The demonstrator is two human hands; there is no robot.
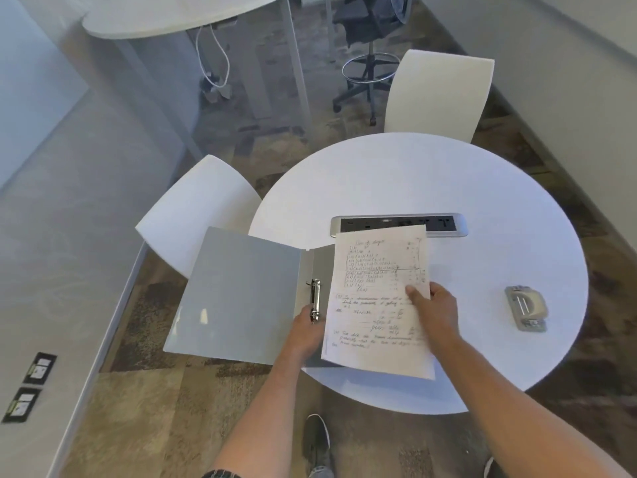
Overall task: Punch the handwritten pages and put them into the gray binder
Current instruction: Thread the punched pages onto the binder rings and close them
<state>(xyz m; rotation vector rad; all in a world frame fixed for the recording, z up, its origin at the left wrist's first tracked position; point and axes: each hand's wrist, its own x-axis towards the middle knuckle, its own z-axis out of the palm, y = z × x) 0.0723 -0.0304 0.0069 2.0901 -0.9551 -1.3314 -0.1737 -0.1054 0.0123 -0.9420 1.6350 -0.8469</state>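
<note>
Just right of the gray binder's [241,291] rings [315,300], the handwritten pages [375,305] lie lengthwise alongside them, pinched by the right hand [432,310], while the nearer left hand [306,331] grasps the ring base.

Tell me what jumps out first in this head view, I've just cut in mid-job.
The handwritten pages held over the near edge of the round white table, with the right hand pinching their right side. Left of them the gray binder lies open, the left hand at its metal rings. The hole punch sits alone at the table's right.
</note>
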